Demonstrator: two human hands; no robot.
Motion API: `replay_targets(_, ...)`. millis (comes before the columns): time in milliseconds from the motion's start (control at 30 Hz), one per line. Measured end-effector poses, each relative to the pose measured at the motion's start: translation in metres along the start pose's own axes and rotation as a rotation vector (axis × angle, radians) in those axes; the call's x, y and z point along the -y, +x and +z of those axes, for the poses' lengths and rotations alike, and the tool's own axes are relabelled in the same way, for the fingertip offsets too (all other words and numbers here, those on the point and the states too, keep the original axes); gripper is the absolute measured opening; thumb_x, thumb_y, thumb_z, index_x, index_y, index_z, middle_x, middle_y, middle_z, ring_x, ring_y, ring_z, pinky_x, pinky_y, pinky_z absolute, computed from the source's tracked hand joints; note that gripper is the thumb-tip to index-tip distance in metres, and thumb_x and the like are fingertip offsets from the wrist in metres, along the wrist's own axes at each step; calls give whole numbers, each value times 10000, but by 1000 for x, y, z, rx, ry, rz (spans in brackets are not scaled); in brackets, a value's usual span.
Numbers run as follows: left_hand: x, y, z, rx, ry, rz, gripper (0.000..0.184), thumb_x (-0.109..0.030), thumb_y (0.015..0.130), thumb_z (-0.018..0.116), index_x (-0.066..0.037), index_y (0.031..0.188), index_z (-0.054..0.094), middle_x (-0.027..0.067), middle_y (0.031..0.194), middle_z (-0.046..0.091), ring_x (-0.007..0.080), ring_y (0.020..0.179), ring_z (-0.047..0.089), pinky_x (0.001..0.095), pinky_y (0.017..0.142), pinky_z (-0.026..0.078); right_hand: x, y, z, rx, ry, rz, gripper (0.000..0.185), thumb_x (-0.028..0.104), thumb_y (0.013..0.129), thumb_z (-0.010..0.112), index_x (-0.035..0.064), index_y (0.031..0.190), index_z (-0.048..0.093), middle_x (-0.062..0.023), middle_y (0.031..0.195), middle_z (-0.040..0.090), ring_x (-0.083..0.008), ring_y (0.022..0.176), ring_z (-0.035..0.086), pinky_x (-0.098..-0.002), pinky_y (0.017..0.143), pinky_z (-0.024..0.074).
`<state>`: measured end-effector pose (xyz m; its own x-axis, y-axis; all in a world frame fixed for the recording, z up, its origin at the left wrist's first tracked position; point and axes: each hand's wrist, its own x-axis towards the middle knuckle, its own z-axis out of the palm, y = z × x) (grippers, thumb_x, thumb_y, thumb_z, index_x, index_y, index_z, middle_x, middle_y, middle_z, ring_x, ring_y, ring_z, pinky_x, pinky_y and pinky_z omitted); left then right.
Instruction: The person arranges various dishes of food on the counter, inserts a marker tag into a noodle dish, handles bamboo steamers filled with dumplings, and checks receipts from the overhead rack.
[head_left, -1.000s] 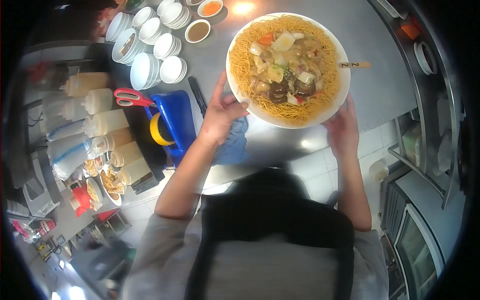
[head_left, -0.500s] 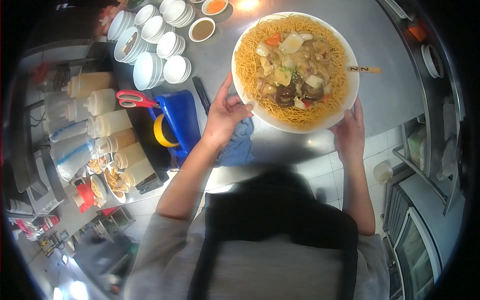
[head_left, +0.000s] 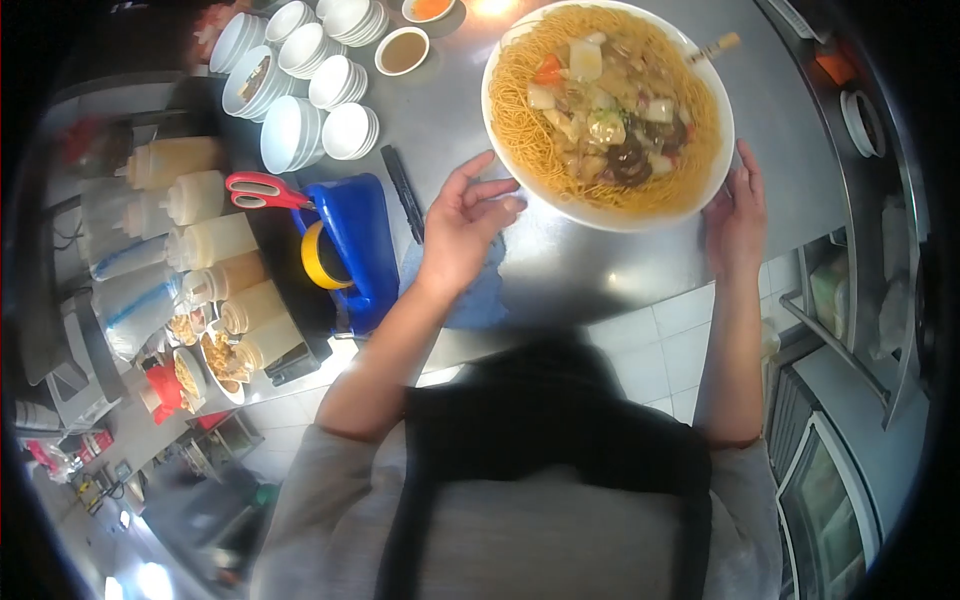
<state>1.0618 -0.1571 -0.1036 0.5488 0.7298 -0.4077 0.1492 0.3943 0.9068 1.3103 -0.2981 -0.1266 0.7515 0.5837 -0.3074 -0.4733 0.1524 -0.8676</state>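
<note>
- We are viewing a round white plate (head_left: 600, 217) of thin golden noodles (head_left: 520, 110) over the grey steel counter (head_left: 795, 130); whether it is resting there, we cannot tell.
- At the plate's near-left rim, our left hand (head_left: 462, 225) is standing open, not clasping.
- At its near-right rim, our right hand (head_left: 738, 222) is curving alongside; its grip is escaping our view.
- If the plate is lacking even support, it could be tipping, spilling noodles.
- Leftward pushing could be jostling the small white sauce bowl (head_left: 403, 51) left of it.

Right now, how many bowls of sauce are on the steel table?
2: brown sauce and, behind it, orange sauce, cut by the picture's top edge; both left of the noodle plate. More may be hidden.
</note>
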Motion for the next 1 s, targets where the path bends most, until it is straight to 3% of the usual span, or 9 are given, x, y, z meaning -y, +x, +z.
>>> replay_targets(133,-3,8,10,4,-74,17,517,27,819,582,-25,1285,365,95,987,601,173,812,610,274,741,493,-1,-10,-3,46,-36,10,353,101,930,398,18,1270,352,-151,1138,528,-201,1012,549,-333,812,480)
replay_targets(167,-4,6,14,-57,101,134,487,23,810,589,-31,1256,402,84,950,595,166,777,601,273,716,494,-4,-13,-3,52,-35,4,351,80,921,413,18,1262,357,-148,1151,515,-192,1009,544,-326,809,481)
replay_targets(233,-5,0,21,-175,457,370,428,17,793,603,-45,1197,475,62,874,583,153,708,585,271,664,496,-14,-21,0,4,-268,-230,386,49,895,447,17,1267,353,-137,1167,490,-179,1006,528,-299,803,476)
replay_targets(333,-9,-2,21,-41,926,672,325,22,754,622,-61,1064,575,56,777,530,148,631,548,269,592,483,-29,-25,-10,1,-534,-537,412,7,833,518,11,1231,410,-116,1166,458,-166,993,503,-262,792,463)
replay_targets(367,-10,-3,27,-68,908,687,243,12,735,633,-66,965,627,74,739,507,162,622,552,274,559,467,-31,-25,-11,-8,-570,-583,403,5,828,522,9,1219,425,-118,1164,455,-169,993,504,-261,792,462)
replay_targets(567,-12,2,43,-41,1113,719,208,-50,717,675,-91,921,664,58,687,506,179,577,539,292,535,447,-35,-21,-13,-5,-573,-655,411,-1,791,559,15,1191,464,-131,1157,445,-198,972,523,-276,770,473)
replay_targets(1000,-9,5,49,-30,1059,754,196,-18,689,701,-102,866,687,50,696,539,177,586,550,287,552,464,-34,-19,-14,-5,-640,-699,420,0,766,579,33,1173,479,-122,1129,484,-206,955,536,-292,769,465)
